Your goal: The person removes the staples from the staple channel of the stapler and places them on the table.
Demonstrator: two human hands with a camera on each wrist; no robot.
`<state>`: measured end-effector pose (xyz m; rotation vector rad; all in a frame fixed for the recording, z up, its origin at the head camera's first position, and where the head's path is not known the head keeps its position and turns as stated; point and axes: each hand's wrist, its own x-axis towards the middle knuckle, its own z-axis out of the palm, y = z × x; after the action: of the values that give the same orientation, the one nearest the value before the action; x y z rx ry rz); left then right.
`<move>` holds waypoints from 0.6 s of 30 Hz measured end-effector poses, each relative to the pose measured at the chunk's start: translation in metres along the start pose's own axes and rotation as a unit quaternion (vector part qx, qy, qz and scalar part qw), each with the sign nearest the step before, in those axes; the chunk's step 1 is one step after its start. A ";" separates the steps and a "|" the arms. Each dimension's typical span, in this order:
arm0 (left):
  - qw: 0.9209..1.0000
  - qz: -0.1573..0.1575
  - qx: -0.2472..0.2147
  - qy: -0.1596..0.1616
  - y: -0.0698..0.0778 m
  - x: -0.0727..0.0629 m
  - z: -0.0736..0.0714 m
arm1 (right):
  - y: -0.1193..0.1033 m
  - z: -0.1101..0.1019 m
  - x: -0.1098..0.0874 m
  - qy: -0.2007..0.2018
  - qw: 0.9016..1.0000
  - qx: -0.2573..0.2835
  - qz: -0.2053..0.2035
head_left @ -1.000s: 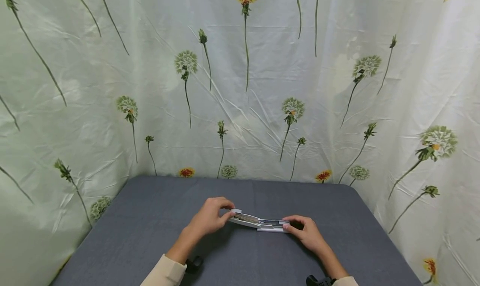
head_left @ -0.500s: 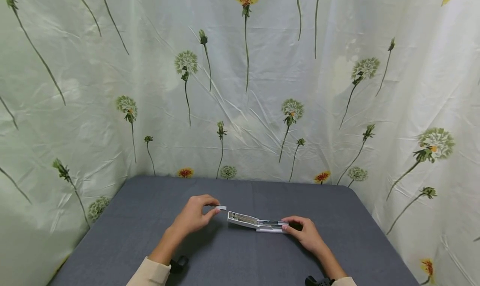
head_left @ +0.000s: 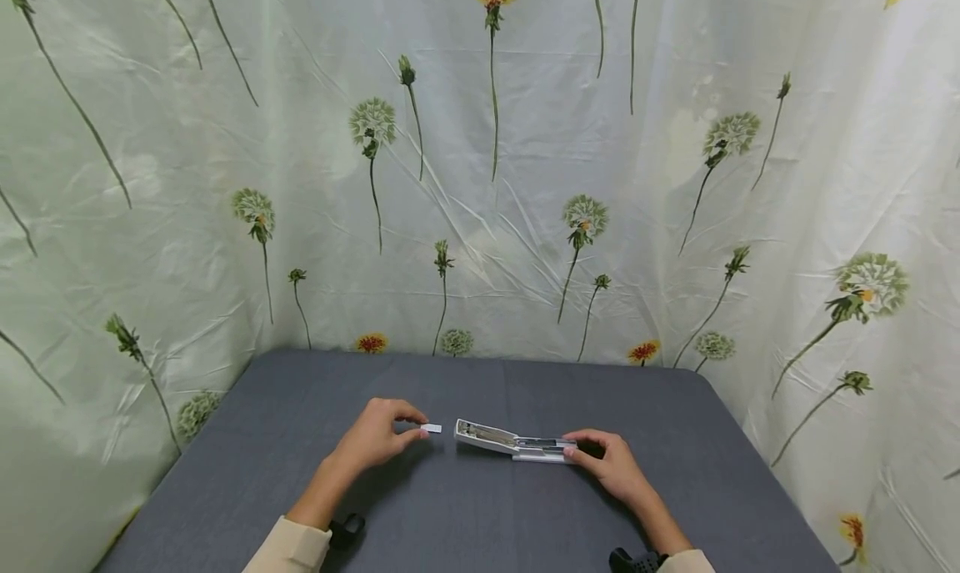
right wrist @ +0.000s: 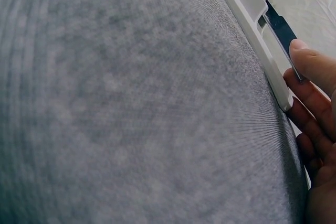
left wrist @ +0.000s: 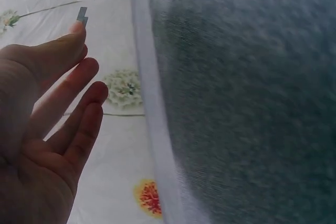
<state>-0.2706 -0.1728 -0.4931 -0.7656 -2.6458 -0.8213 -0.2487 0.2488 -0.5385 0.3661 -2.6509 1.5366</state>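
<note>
A white stapler (head_left: 483,437), folded open at its hinge, lies lengthwise on the table with its left half tilted up. My right hand (head_left: 611,466) grips its right end; in the right wrist view the thumb presses the dark magazine (right wrist: 281,27) while the fingers lie by the white body (right wrist: 257,40). To the left of the stapler, my left hand (head_left: 378,433) pinches a small pale strip, apparently staples (head_left: 431,428), between thumb and fingertips, apart from the stapler. The left wrist view shows the strip (left wrist: 82,14) poking past the thumb, with the other fingers loosely bent.
A dark grey cloth covers the table (head_left: 337,381). Behind it and at both sides hangs a pale curtain (head_left: 315,181) printed with dandelions. Dark straps sit at both wrists.
My left hand has drawn the strip away leftward from above the stapler's left end, then lowered it slightly. The right hand and the stapler have stayed nearly in place.
</note>
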 end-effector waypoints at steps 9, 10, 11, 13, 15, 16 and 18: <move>0.999 -0.011 0.005 -0.036 -0.013 -0.001 0.006 | 0.001 -0.001 0.002 0.009 1.000 0.001 0.009; 0.999 -0.008 0.007 -0.035 -0.014 -0.001 0.006 | 0.001 0.000 0.002 0.009 1.000 0.001 0.008; 0.999 -0.010 0.008 -0.035 -0.016 -0.002 0.006 | 0.000 0.000 0.002 0.009 1.000 0.001 0.007; 0.999 -0.012 0.008 -0.034 -0.018 -0.002 0.007 | 0.000 0.000 0.002 0.009 1.000 0.002 0.003; 0.999 -0.010 0.008 -0.031 -0.020 -0.002 0.008 | 0.000 0.000 0.002 0.009 1.000 0.002 0.002; 0.999 -0.008 0.008 -0.031 -0.021 -0.003 0.008 | 0.000 0.000 0.002 0.009 1.000 0.001 0.003; 0.999 -0.005 0.006 -0.031 -0.022 -0.003 0.009 | 0.000 0.000 0.002 0.009 1.000 -0.001 0.006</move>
<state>-0.2810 -0.1839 -0.5113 -0.7886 -2.7082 -0.7955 -0.2507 0.2484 -0.5383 0.3338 -2.6458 1.5325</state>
